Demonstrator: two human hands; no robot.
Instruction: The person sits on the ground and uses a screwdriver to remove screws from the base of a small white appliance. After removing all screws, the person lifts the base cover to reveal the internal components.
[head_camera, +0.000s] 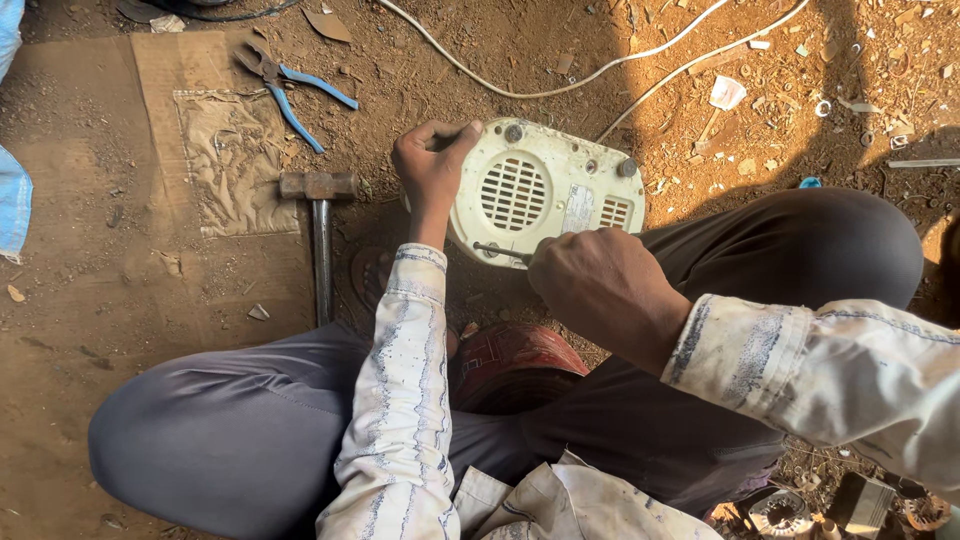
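At the far left lies a flat piece of cardboard (150, 150) on the dirt ground (60, 380), and on its upper edge rests a pair of pliers (290, 90) with blue handles, set aside where a hand can reach it. Just to the right, a hammer (320, 230) lies with its head away from the person and its handle pointing back toward the knee, also close by and not in use. The person sits low with both knees spread, so the work stays between the legs. The left hand (432, 170) is closed around the left edge of the cream plastic appliance casing (545, 195), fingers curled over the rim; the grip seems meant to keep the casing from sliding or turning. The casing lies with its vented underside facing up, on the ground in front of the person, touching both hands. The right hand (605, 290) is closed in a fist around a thin dark tool (503, 251), probably a screwdriver, whose tip meets the lower part of the casing near a corner. Beyond the casing, 2 white cables (560, 90) run across the soil, and small scraps lie scattered at the right.
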